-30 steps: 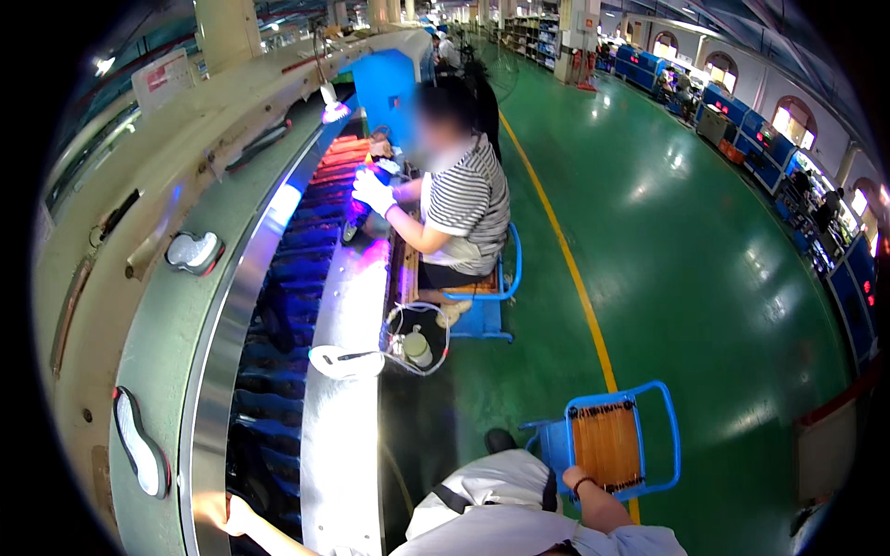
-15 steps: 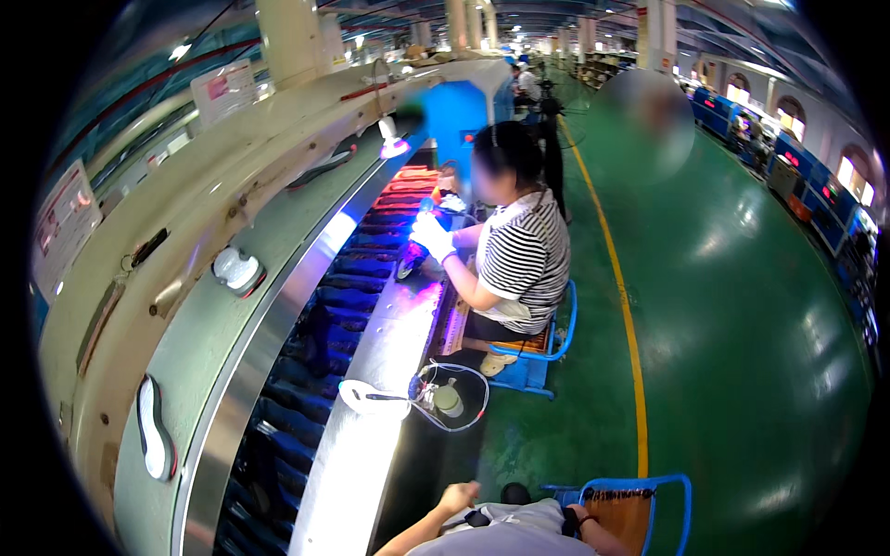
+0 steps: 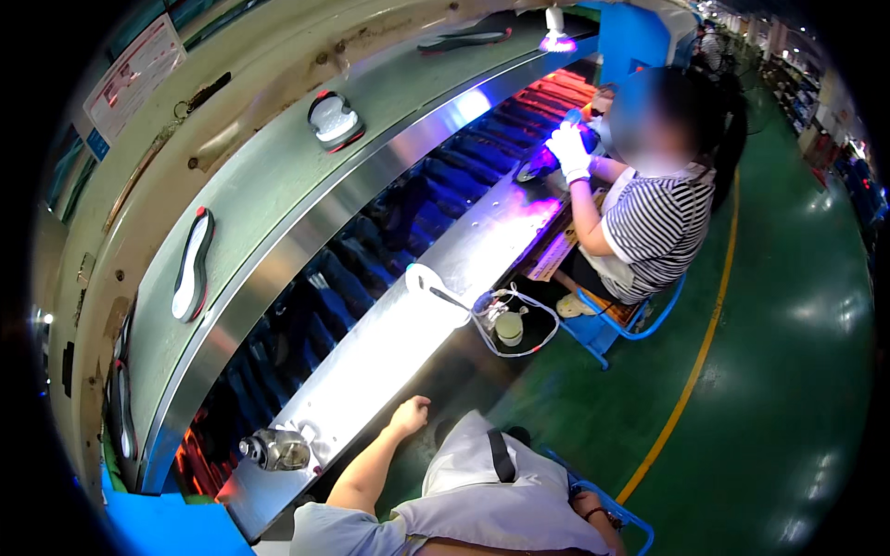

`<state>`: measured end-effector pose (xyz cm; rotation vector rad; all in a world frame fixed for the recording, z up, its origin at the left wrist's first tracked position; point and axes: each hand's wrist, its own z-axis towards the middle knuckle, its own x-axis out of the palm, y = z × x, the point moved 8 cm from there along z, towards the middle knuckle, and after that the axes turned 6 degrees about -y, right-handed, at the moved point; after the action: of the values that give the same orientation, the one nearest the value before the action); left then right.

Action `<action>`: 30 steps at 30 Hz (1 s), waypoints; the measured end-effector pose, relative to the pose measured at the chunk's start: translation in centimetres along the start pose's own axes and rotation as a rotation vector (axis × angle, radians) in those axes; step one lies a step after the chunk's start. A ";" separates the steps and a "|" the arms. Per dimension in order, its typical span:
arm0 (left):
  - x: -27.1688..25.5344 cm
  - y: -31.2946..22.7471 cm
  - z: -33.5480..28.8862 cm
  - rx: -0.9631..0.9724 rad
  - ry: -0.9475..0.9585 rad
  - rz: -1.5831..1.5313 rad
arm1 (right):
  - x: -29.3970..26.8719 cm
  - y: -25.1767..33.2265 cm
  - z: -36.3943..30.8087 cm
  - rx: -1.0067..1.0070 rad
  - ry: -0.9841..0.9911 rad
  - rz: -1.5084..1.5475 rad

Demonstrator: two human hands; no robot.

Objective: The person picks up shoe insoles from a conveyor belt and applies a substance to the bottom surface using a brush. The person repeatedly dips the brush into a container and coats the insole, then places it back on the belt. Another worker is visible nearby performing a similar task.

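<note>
1. The person's left hand (image 3: 410,414) is just beside the long, shiny silver metal ledge (image 3: 371,347). Its fingers look curled in, but I cannot tell if they hold anything.
2. The right hand (image 3: 586,503) is low, on the near right, by the blue metal-tube chair (image 3: 638,521). I cannot tell if its fingers grip it.
3. A hard push there could make the chair slip on the shiny green floor (image 3: 779,371).
4. A wide left-arm swing could knock the clear, round, dark-topped jar (image 3: 283,450) off the ledge's near end.
</note>
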<state>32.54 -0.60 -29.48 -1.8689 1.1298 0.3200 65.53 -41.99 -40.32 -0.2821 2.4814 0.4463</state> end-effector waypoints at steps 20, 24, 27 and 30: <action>-34.7 -56.0 27.8 1.069 -1.071 0.259 | -5.4 13.6 9.7 0.131 -0.467 0.559; -39.6 -57.6 36.9 0.707 -1.033 0.489 | -2.8 13.6 9.3 0.171 -0.523 0.475; -41.9 -57.5 43.5 0.518 -0.947 0.590 | -6.3 20.8 4.9 0.410 -0.326 0.338; -44.1 -58.4 49.3 0.534 -1.047 0.643 | -4.2 19.9 5.4 0.444 -0.426 0.386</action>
<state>66.18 74.49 2.54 -0.6233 0.8760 1.0807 65.74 -21.18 -37.03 0.4336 2.1313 0.0793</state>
